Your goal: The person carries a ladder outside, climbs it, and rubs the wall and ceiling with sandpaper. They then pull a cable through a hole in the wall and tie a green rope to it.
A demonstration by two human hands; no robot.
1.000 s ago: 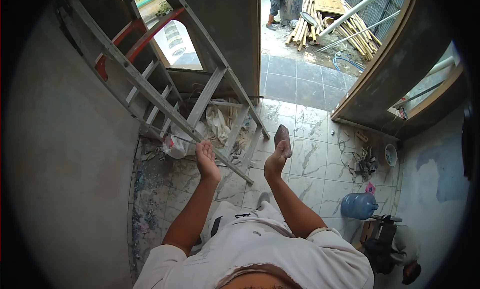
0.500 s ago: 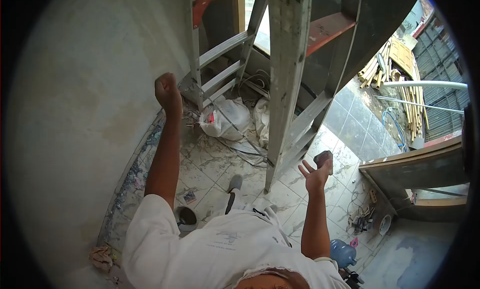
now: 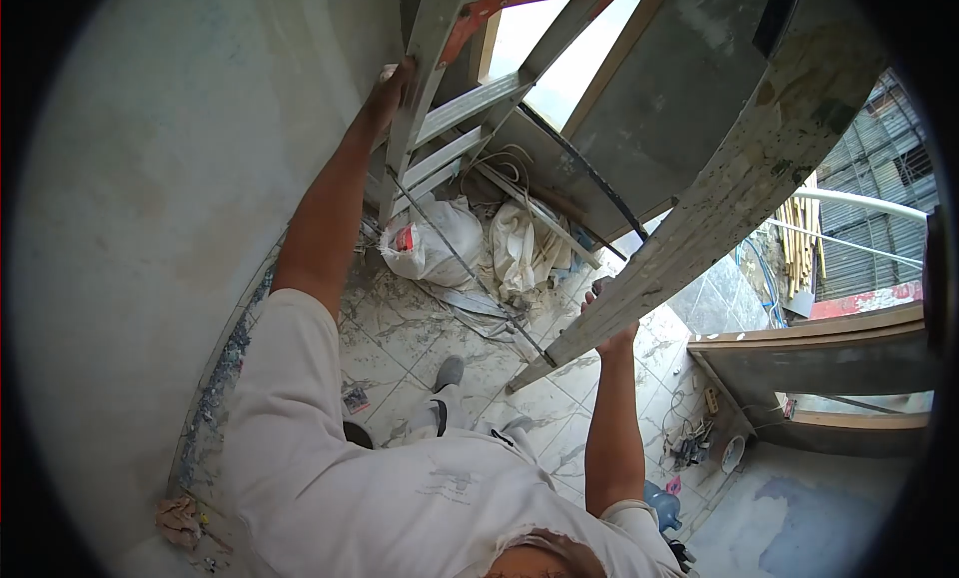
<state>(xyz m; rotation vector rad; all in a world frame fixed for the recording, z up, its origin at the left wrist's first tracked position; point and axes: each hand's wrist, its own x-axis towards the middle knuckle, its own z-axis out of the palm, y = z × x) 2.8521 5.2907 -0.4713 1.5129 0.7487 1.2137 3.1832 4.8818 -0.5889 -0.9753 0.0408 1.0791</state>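
Observation:
A paint-spattered metal stepladder (image 3: 689, 233) with a red-orange upper part stands in front of me, its near rail tilted to the right. My left hand (image 3: 395, 86) is closed around the ladder's left upright, high up beside the wall. At the lower part of the near rail, my right hand (image 3: 617, 340) grips from behind, its fingers partly hidden by the rail. A small dark lump shows at its fingertips; I cannot make out whether it is still held. A thin brace rod runs between the two sides of the ladder.
White sacks (image 3: 435, 243) lie behind the ladder on the dusty tiled floor (image 3: 385, 358). A bare plaster wall (image 3: 180, 208) rises at left. To the right are a wooden-edged panel (image 3: 829, 373), tangled cables (image 3: 689, 440) and a blue water jug (image 3: 661, 503). Bamboo poles (image 3: 796, 243) lie outside.
Both hands have come onto the ladder, the left reaching up and the right closing at the near rail. That rail has swung from nearly upright to a slant toward the right.

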